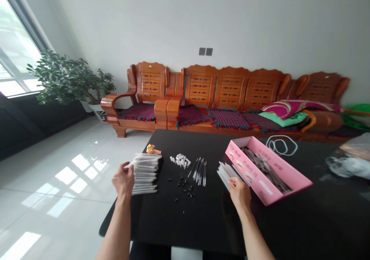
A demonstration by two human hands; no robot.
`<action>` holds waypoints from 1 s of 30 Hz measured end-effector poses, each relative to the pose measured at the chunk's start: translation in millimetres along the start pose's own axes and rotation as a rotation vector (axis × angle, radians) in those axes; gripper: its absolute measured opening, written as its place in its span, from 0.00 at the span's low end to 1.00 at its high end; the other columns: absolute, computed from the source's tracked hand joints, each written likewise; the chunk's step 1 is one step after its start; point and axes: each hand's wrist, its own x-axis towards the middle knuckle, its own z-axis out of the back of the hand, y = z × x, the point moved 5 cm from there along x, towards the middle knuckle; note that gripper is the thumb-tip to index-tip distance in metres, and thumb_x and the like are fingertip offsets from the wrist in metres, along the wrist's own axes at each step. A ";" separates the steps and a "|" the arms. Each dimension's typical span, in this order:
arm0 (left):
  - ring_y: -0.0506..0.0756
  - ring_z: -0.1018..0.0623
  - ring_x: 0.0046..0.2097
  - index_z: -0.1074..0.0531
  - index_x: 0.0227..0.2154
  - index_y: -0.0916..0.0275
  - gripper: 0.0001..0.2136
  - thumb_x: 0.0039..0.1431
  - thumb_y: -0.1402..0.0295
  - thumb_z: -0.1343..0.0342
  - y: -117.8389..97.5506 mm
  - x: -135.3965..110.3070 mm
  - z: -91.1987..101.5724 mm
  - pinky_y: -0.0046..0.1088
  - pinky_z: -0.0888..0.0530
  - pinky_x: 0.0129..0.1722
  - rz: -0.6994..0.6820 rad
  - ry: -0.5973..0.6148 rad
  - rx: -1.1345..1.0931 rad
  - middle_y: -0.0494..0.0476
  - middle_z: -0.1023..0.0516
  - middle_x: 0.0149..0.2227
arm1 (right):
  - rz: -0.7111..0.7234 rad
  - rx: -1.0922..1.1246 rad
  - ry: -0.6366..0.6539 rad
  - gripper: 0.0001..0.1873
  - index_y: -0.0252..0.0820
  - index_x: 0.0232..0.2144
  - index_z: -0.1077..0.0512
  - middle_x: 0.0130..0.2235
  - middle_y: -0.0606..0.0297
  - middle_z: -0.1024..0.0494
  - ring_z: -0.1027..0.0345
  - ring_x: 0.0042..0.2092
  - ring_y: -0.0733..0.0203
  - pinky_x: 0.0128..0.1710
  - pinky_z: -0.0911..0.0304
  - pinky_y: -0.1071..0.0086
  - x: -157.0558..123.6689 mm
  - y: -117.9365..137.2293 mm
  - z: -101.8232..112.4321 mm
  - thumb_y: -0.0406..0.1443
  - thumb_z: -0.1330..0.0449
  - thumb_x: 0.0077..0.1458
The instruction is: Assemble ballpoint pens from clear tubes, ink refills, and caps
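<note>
the room has a varnished wooden sofa point(231, 86) along the far wall and a potted plant point(69, 79) beyond the far left corner of the work surface. all clock positions below are read from the centre of the black table point(173, 229), with 12 o'clock pointing away from the wearer.

a large stack of white pens point(146, 173) sits at 9 o'clock, squared into neat rows. an open pink box point(285, 185) sits at 3 o'clock and holds a deep layer of dark pens point(264, 165). status: the stack suggests that a sizeable batch is complete, while the full box and loose parts suggest that a good share remains.

the centre holds a small group of thin pens point(199, 171), with white pieces point(180, 160) at 11 o'clock and scattered black pieces point(183, 187) at 6 o'clock. a loop of pale cord point(281, 145) lies at 2 o'clock, behind the box.

the left hand point(123, 179) is at the stack's near end, fingers against it; whether it grips anything cannot be determined. the right hand point(239, 193) is closed around a bundle of white pens point(227, 174), just beside the box.
</note>
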 end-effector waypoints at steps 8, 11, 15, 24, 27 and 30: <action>0.56 0.21 0.34 0.23 0.41 0.61 0.13 0.58 0.65 0.48 -38.5 -44.3 -25.8 0.29 0.29 0.37 -0.206 0.129 -0.130 0.56 0.19 0.31 | 0.007 -0.389 0.208 0.06 0.40 0.31 0.25 0.38 0.47 0.19 0.24 0.42 0.37 0.36 0.33 0.53 20.6 8.7 -9.4 0.36 0.41 0.54; 0.55 0.22 0.32 0.23 0.41 0.62 0.12 0.59 0.66 0.49 -50.0 -61.0 -36.5 0.29 0.29 0.37 -0.268 0.187 -0.186 0.55 0.19 0.31 | 0.002 -0.445 0.245 0.09 0.39 0.33 0.25 0.39 0.46 0.19 0.24 0.43 0.39 0.37 0.33 0.54 23.7 9.1 -10.7 0.36 0.44 0.55; 0.54 0.22 0.34 0.23 0.39 0.61 0.10 0.59 0.69 0.48 -67.6 -84.6 -53.7 0.28 0.29 0.39 -0.370 0.266 -0.248 0.55 0.19 0.35 | 0.009 -0.468 0.257 0.12 0.40 0.34 0.24 0.39 0.48 0.19 0.24 0.42 0.44 0.37 0.33 0.58 22.8 15.9 -10.1 0.34 0.48 0.56; 0.49 0.26 0.32 0.22 0.35 0.61 0.07 0.57 0.75 0.44 -107.6 -137.7 -91.5 0.23 0.33 0.34 -0.529 0.494 -0.268 0.53 0.24 0.33 | 0.045 -0.350 0.256 0.09 0.44 0.28 0.27 0.34 0.57 0.19 0.24 0.39 0.51 0.33 0.38 0.65 -1.7 30.7 -14.9 0.35 0.46 0.57; 0.49 0.26 0.32 0.22 0.35 0.61 0.08 0.57 0.75 0.45 -110.3 -144.6 -95.4 0.23 0.34 0.35 -0.523 0.539 -0.250 0.53 0.24 0.33 | 0.111 -0.303 0.289 0.09 0.45 0.26 0.29 0.31 0.61 0.19 0.24 0.38 0.53 0.32 0.38 0.67 -15.0 37.9 -22.8 0.39 0.43 0.56; 0.50 0.26 0.33 0.22 0.35 0.61 0.08 0.58 0.75 0.46 -113.5 -144.6 -95.9 0.24 0.34 0.36 -0.508 0.567 -0.203 0.54 0.24 0.34 | 0.108 -0.327 0.296 0.07 0.46 0.27 0.29 0.31 0.62 0.19 0.24 0.37 0.53 0.31 0.38 0.66 -22.1 41.4 -28.7 0.42 0.40 0.54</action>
